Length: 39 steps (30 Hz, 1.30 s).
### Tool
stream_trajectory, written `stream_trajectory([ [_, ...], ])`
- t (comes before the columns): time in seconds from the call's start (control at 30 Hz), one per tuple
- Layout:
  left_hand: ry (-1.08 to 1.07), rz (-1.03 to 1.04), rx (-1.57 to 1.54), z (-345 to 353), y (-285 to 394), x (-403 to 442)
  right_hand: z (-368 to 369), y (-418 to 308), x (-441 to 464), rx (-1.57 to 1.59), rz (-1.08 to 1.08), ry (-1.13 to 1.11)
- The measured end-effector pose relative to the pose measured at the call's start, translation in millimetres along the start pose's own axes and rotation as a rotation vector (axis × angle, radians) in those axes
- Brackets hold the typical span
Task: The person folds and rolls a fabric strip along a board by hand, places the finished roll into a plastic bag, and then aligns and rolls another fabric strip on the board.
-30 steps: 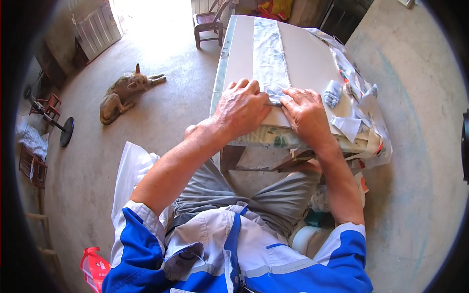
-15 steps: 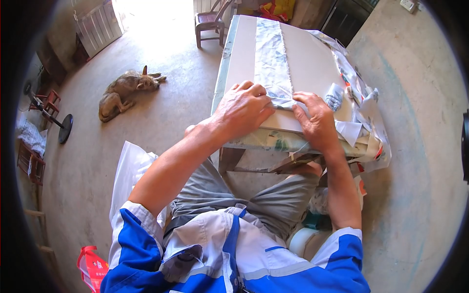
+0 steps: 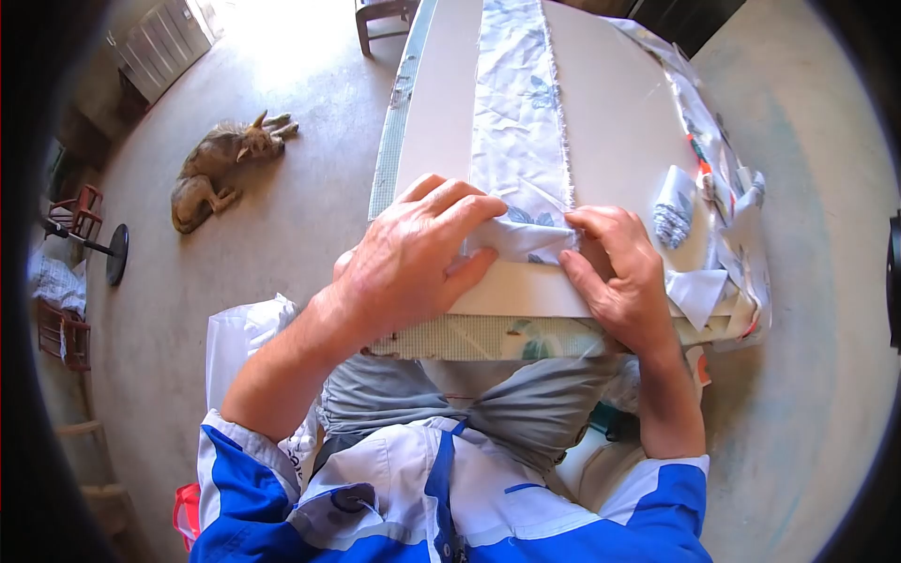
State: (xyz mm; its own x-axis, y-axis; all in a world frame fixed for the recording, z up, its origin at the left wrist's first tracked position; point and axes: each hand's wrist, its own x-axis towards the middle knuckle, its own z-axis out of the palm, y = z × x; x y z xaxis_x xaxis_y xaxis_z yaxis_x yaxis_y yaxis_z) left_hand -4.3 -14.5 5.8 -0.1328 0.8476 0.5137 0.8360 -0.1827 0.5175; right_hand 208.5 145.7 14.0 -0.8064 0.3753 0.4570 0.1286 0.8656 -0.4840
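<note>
A long white fabric strip [image 3: 521, 113] with blue leaf prints and frayed edges runs lengthwise down the white board on the table. Its near end is folded over on itself. My left hand [image 3: 422, 249] grips the left side of that fold, fingers above and thumb at the near side. At the fold's right corner, my right hand [image 3: 624, 272] pinches the cloth between thumb and forefinger. A small roll of similar fabric [image 3: 674, 206] lies on the board to the right of my right hand.
The white board [image 3: 619, 113] sits on a table with a patterned cover [image 3: 460, 338]. Fabric scraps [image 3: 699, 296] pile along its right edge. A dog [image 3: 225, 169] lies on the floor at left, beyond a fan stand [image 3: 117, 253]. A chair [image 3: 380, 19] stands behind the table.
The view has shifted, with the board and hands appearing nearer. The strip's near end is now turned up in a wider fold, and my left hand has spread its thumb toward the near side.
</note>
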Motion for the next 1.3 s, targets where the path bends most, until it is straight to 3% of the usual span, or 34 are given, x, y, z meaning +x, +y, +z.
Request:
stream_trajectory([
  [0.27, -0.013, 0.073, 0.109, 3, -1, -6, 0, -3, 1, -0.015, 0.014, -0.021],
  [0.37, -0.009, -0.005, 0.132, 1, 8, -6, 1, -5, 1, -0.021, 0.012, -0.02],
  [0.47, 0.004, 0.077, 0.272, 0, 11, -7, 1, -6, 0, -0.032, 0.011, -0.031],
  [0.6, -0.219, 0.188, 0.229, 2, 17, -17, 2, -8, 0, -0.063, 0.011, -0.043],
  [0.7, -0.278, 0.085, 0.16, 5, 23, -25, 2, -8, 2, -0.069, 0.011, -0.042],
  [1.0, -0.304, 0.06, 0.201, 3, 27, -27, -3, -4, -2, -0.088, -0.064, 0.025],
  [1.1, -0.292, 0.064, 0.222, 3, 27, -27, -8, -27, -11, -0.234, -0.17, -0.143],
  [1.3, -0.318, 0.08, 0.228, 4, 25, -27, 16, -51, -16, -0.227, -0.103, -0.358],
])
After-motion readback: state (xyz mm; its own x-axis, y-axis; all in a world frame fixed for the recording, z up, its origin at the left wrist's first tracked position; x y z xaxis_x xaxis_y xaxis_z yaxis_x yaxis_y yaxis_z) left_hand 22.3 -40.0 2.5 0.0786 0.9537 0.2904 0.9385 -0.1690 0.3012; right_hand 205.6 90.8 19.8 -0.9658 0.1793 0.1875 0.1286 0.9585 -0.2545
